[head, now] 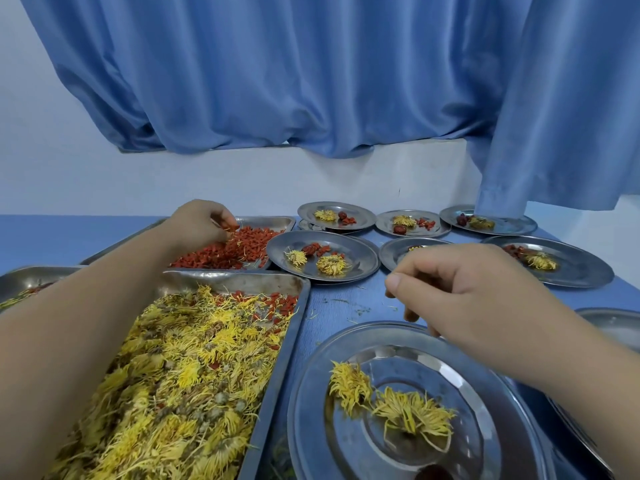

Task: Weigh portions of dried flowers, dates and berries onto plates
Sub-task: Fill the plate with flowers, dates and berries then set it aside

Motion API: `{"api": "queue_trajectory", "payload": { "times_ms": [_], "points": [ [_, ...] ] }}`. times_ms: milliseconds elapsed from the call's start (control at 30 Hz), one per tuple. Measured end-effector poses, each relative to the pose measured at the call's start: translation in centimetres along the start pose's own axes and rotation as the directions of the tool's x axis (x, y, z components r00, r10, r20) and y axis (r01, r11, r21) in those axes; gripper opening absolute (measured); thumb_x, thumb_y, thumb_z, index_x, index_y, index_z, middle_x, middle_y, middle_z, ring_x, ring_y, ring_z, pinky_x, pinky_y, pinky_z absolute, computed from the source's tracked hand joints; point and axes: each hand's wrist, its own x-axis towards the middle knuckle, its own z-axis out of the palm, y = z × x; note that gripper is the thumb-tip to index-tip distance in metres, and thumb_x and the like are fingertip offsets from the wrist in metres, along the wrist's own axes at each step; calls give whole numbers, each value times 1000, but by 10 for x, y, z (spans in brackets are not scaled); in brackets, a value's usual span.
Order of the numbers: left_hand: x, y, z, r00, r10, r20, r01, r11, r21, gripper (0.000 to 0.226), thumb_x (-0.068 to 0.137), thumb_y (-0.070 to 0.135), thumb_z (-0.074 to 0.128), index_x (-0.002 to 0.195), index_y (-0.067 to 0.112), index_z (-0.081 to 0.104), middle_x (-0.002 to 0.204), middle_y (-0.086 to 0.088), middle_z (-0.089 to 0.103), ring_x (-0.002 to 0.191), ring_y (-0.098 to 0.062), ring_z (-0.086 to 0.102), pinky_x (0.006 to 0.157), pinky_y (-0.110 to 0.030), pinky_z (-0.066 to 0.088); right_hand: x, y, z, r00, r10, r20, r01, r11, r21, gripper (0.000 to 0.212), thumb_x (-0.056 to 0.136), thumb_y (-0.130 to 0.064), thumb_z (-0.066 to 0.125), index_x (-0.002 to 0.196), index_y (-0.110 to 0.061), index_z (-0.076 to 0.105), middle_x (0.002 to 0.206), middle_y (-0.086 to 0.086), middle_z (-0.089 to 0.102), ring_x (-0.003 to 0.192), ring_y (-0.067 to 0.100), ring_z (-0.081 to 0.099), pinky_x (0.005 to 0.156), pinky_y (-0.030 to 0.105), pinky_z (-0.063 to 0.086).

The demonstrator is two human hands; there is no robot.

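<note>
Reaches the left hand [201, 220] forward into the far steel tray [266, 221] of red berries [239, 251], grip pinched together on a few of them at the back of the heap. Holds the right hand [464, 292] in the air over the blue counter [332, 317], between the near plate [311, 410] and the filled plates beyond. Fingers curled downward there, thumb laid against the forefinger; cannot tell whether that grip has anything in it.

On the near plate, two yellow dried flowers [349, 386] touching each other, and at the bottom edge a dark red thing cut off by the frame (perhaps a date, too little showing to say). Just left of that plate, a long tray [280, 358] heaped with more dried flowers, a scatter of berries mixed in at its far right corner, the left forearm crossing above it.

Farther back, six filled plates in two rows toward the wall. On the middle-row left plate [360, 254], two flowers, a date [310, 250] and some berries. At the far left edge, part of another tray [20, 282]; at the right edge, another plate rim [616, 323]. Above everything, a blue curtain [311, 81], its right end hanging down over the back right plate.
</note>
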Motion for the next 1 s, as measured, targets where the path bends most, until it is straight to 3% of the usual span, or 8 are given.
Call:
{"api": "queue_trajectory", "payload": {
  "times_ms": [100, 267, 367, 500, 600, 733, 867, 1000],
  "points": [
    [-22, 31, -5, 996, 88, 19, -87, 995, -55, 19, 82, 2, 72, 86, 20, 70, 85, -1, 71, 64, -5, 66, 60, -13, 46, 0, -4, -9, 1000, -4, -30, 4, 1000, 22, 30, 80, -43, 51, 66, -19, 63, 65, -2, 65, 53, 14, 56, 52, 22, 44],
    [-76, 99, -3, 975, 199, 95, -178, 965, -195, 17, 83, 5, 72, 88, 21, 71, 80, 5, 71, 65, 0, 65, 62, -13, 47, 0, -7, -35, 992, 7, -124, 5, 995, 101, 23, 83, -38, 57, 69, -23, 66, 58, -1, 65, 51, 20, 57, 50, 26, 47],
    [-107, 138, 9, 955, 238, 179, -182, 941, -285, 17, 84, 4, 71, 90, 20, 71, 83, 5, 73, 75, -9, 70, 72, -25, 54, -2, -5, -55, 984, 52, -169, -23, 986, 168, 20, 86, -31, 61, 70, -21, 68, 52, -3, 62, 40, 8, 49, 40, 18, 41],
    [-140, 181, 39, 891, 334, 307, -224, 912, -343, 22, 83, -1, 70, 86, 22, 70, 80, 6, 72, 72, -3, 68, 69, -14, 52, -8, -3, -77, 976, 112, -188, -78, 981, 180, 22, 87, -33, 61, 70, -22, 70, 52, -8, 63, 37, 4, 48, 44, 21, 40],
    [-156, 199, 62, 828, 367, 425, -243, 916, -319, 21, 85, 1, 69, 88, 22, 69, 69, 15, 70, 65, 2, 67, 62, -7, 46, -12, -3, -84, 975, 119, -190, -83, 979, 186, 24, 88, -31, 60, 69, -19, 70, 52, -8, 64, 38, 4, 49, 43, 21, 42],
    [-164, 206, 72, 763, 365, 534, -311, 931, -191, 26, 88, 7, 67, 89, 32, 70, 75, 16, 72, 74, -2, 69, 69, -15, 52, -15, -5, -88, 981, 119, -152, -91, 980, 178, 23, 87, -32, 60, 72, -17, 70, 52, -8, 64, 37, 3, 49, 38, 15, 38],
    [-167, 204, 66, 759, 364, 539, -320, 931, -179, 26, 91, 6, 64, 94, 30, 72, 92, 9, 74, 91, -7, 69, 90, -32, 55, -17, -6, -91, 989, 128, -79, -114, 980, 162, 24, 88, -33, 60, 74, -17, 70, 52, -8, 64, 37, 3, 49, 36, 14, 37],
    [-171, 202, 56, 795, 345, 499, -266, 938, -224, 24, 93, 1, 60, 101, 21, 72, 98, 4, 74, 93, -6, 69, 89, -23, 53, -16, -7, -90, 992, 129, -16, -126, 986, 108, 23, 89, -36, 58, 75, -21, 70, 55, -13, 66, 38, 1, 52, 36, 15, 38]
  ]
}}
